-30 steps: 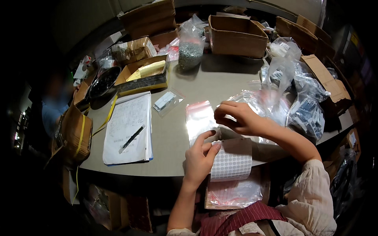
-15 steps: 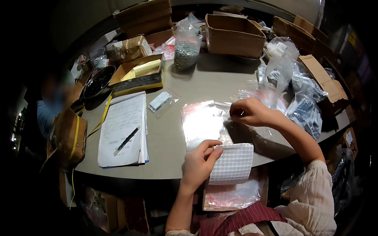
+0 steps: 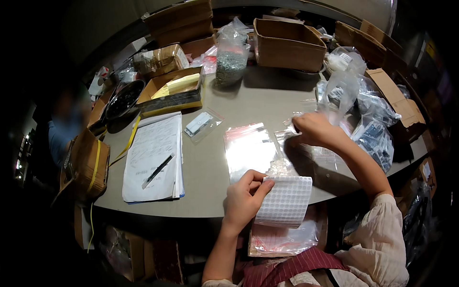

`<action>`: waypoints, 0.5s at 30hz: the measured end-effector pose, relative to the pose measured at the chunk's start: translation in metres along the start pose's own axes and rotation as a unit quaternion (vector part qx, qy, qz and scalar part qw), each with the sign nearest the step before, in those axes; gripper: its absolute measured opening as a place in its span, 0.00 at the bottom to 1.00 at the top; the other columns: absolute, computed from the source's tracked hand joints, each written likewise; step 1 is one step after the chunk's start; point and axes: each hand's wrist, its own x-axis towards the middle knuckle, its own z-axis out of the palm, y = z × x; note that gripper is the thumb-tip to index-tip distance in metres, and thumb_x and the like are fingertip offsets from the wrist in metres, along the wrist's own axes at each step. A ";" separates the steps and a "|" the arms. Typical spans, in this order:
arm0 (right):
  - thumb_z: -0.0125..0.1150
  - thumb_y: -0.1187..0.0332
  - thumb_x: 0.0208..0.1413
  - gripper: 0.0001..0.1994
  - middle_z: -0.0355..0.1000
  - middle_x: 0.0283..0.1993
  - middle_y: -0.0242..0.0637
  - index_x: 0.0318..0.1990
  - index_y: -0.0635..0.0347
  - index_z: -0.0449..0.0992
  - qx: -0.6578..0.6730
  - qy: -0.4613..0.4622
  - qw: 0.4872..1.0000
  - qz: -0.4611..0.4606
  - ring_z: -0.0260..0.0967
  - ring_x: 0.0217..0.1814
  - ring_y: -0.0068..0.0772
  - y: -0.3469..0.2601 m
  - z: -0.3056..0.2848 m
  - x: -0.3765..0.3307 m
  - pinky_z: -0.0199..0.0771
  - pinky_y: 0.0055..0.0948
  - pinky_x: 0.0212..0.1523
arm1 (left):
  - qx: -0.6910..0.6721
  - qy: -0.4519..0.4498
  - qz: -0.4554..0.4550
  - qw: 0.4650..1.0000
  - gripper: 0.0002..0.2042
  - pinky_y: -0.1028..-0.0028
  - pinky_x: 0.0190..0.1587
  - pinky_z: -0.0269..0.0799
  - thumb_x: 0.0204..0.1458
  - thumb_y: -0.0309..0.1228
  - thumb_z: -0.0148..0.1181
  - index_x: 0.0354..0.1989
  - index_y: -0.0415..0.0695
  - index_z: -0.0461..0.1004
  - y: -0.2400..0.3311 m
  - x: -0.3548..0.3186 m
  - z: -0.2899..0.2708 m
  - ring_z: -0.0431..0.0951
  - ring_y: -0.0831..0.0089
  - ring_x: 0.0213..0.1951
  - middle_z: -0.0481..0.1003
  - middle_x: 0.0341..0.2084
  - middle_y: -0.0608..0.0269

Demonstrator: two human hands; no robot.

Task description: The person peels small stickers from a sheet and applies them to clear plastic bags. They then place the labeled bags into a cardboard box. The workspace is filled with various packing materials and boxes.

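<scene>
My left hand (image 3: 245, 198) pinches the upper left corner of a white sheet of small round stickers (image 3: 285, 203), above the table's near edge. Below that sheet, close to my body, lies a pile of clear plastic bags with red edges (image 3: 282, 240). Over the table, my right hand (image 3: 313, 129) has its fingers curled together at flat clear plastic bags (image 3: 285, 153). What its fingertips hold, if anything, is too small to make out. Left of it, a stack of shiny clear zip bags (image 3: 251, 148) reflects the light.
Farther left lie a small bag with a white item (image 3: 200, 124), a paper stack (image 3: 146, 167) and a pen (image 3: 158, 171). Cardboard boxes (image 3: 289, 50) and a bag of small metal parts (image 3: 231, 64) line the back. Filled plastic bags (image 3: 374, 141) crowd the right; a co-worker's blue sleeve (image 3: 57, 138) shows left.
My right hand has moved right, away from the shiny stack, and a clear bag now lies apart beside that stack. My left hand still holds the sticker sheet. The view has shifted slightly.
</scene>
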 end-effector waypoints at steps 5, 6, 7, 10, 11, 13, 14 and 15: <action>0.70 0.68 0.57 0.11 0.77 0.35 0.45 0.40 0.65 0.76 0.326 0.029 0.932 -0.155 0.74 0.35 0.43 -0.036 0.000 0.024 0.75 0.38 0.39 | -0.040 0.015 0.038 0.998 0.10 0.78 0.33 0.73 0.65 0.32 0.66 0.44 0.35 0.80 -0.017 0.002 0.004 0.79 0.83 0.29 0.84 0.26 0.61; 0.69 0.70 0.57 0.10 0.76 0.34 0.44 0.40 0.65 0.75 0.341 0.030 0.927 -0.151 0.73 0.34 0.40 -0.046 0.001 0.028 0.75 0.36 0.39 | -0.042 0.019 0.043 0.998 0.11 0.78 0.32 0.72 0.66 0.32 0.65 0.44 0.35 0.80 -0.019 0.004 0.005 0.77 0.83 0.27 0.83 0.25 0.62; 0.68 0.71 0.56 0.10 0.77 0.36 0.47 0.42 0.65 0.75 0.325 0.037 0.933 -0.152 0.75 0.36 0.46 -0.053 0.001 0.033 0.75 0.40 0.40 | -0.044 0.023 0.049 0.998 0.11 0.78 0.31 0.71 0.66 0.32 0.64 0.44 0.35 0.79 -0.021 0.005 0.005 0.75 0.84 0.26 0.82 0.24 0.63; 0.67 0.72 0.56 0.10 0.77 0.38 0.49 0.42 0.64 0.74 0.264 0.104 0.944 -0.169 0.77 0.39 0.55 -0.060 0.023 0.047 0.75 0.46 0.40 | -0.031 0.025 0.048 0.998 0.11 0.77 0.30 0.68 0.67 0.33 0.62 0.46 0.34 0.79 -0.019 0.006 0.003 0.70 0.85 0.25 0.80 0.23 0.65; 0.65 0.72 0.56 0.09 0.77 0.40 0.51 0.41 0.64 0.72 0.216 0.130 0.956 -0.152 0.76 0.42 0.61 -0.066 0.028 0.046 0.75 0.51 0.41 | -0.035 0.031 0.050 0.998 0.11 0.77 0.30 0.68 0.67 0.33 0.62 0.46 0.34 0.79 -0.020 0.005 0.004 0.71 0.85 0.25 0.81 0.23 0.64; 0.64 0.71 0.57 0.09 0.76 0.40 0.51 0.40 0.63 0.72 0.189 0.166 0.960 -0.122 0.75 0.42 0.62 -0.061 0.039 0.042 0.75 0.52 0.41 | -0.043 0.038 0.056 0.997 0.11 0.78 0.30 0.69 0.67 0.32 0.63 0.46 0.34 0.79 -0.020 0.006 0.005 0.72 0.85 0.25 0.81 0.23 0.64; 0.64 0.70 0.57 0.08 0.76 0.40 0.51 0.40 0.62 0.72 0.176 0.181 0.962 -0.107 0.75 0.42 0.62 -0.056 0.043 0.038 0.74 0.53 0.41 | -0.042 0.039 0.051 0.997 0.11 0.77 0.30 0.69 0.67 0.33 0.63 0.45 0.34 0.79 -0.021 0.006 0.005 0.73 0.85 0.26 0.82 0.24 0.63; 0.66 0.65 0.59 0.12 0.77 0.40 0.53 0.42 0.62 0.73 0.148 0.162 0.973 -0.075 0.76 0.44 0.63 -0.048 0.040 0.033 0.76 0.52 0.43 | -0.043 0.042 0.042 0.997 0.11 0.77 0.30 0.69 0.67 0.33 0.63 0.45 0.35 0.79 -0.022 0.004 0.004 0.73 0.84 0.26 0.82 0.24 0.63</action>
